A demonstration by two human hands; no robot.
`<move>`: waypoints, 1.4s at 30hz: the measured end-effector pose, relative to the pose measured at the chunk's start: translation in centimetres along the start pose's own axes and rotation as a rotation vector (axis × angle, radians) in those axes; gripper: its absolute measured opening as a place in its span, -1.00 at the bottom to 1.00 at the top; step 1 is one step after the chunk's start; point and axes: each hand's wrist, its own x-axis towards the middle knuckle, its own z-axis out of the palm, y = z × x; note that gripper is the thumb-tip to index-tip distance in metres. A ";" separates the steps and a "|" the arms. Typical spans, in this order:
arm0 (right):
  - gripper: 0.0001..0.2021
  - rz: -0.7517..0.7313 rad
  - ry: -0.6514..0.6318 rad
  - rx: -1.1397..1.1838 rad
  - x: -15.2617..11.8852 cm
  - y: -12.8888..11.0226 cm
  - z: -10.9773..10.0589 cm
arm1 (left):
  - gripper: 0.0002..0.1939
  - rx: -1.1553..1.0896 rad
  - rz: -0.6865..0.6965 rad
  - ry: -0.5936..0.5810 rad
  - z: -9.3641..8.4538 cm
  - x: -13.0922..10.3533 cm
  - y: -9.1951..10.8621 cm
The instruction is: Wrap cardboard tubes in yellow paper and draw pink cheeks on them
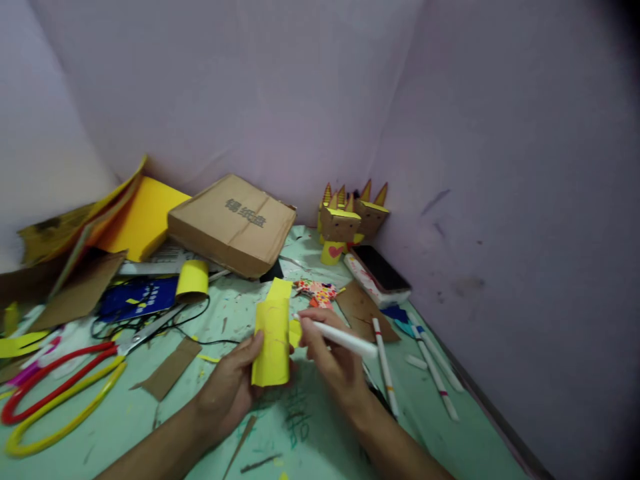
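Observation:
My left hand (233, 380) grips a piece of yellow paper (271, 343) with creases across it and a narrower tab at its top. The thumb presses on the paper's left edge. Just to the right, my right hand (337, 363) is closed around a white marker pen (343, 339), its tip close to the paper's right edge. I cannot tell whether the tip touches the paper. A small yellow flap (295, 333) shows between the paper and my right fingers. Beyond my hands lies a patterned red and white scrap (316, 292).
Red-and-yellow-handled scissors (120, 350) lie at left, near a yellow paper roll (193, 280) and cardboard scrap (169, 368). A cardboard box (233, 223) stands behind. Cardboard figures with pointed ears (341, 227), a phone (381, 268) and several markers (385, 367) are at right, beside the wall.

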 end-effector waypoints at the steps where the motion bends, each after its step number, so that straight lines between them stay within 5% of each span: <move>1: -0.83 -0.079 -0.051 -0.051 -0.1 0.1 0.1 | -0.76 -0.002 0.005 0.015 0.0 0.1 0.1; 5: -0.80 -0.315 -0.124 -0.175 -0.3 0.6 0.3 | -0.71 -0.019 0.001 0.060 -0.2 0.3 0.3; 10: -0.79 -0.358 -0.112 -0.225 -0.2 1.0 0.2 | -0.66 -0.055 -0.001 0.085 -0.3 0.4 0.4; 14: -0.79 -0.243 -0.046 -0.204 0.4 0.5 -0.6 | -0.72 -0.023 0.002 0.107 -0.1 0.3 0.5; 22: -0.81 0.041 0.302 0.085 2.0 -0.8 -2.3 | -0.75 -0.024 -0.044 0.080 0.1 -0.1 0.7; 30: -0.73 0.088 0.123 0.081 0.8 0.3 -1.9 | -0.68 -0.063 -0.074 0.026 -0.2 0.1 0.4; 37: -0.77 0.097 0.091 0.030 0.4 0.2 -1.5 | -0.72 -0.031 -0.010 -0.023 -0.9 -0.2 0.0; 42: -0.74 0.119 0.057 0.002 0.0 0.4 -1.4 | -0.36 0.022 0.030 -0.255 -1.4 -0.5 -0.4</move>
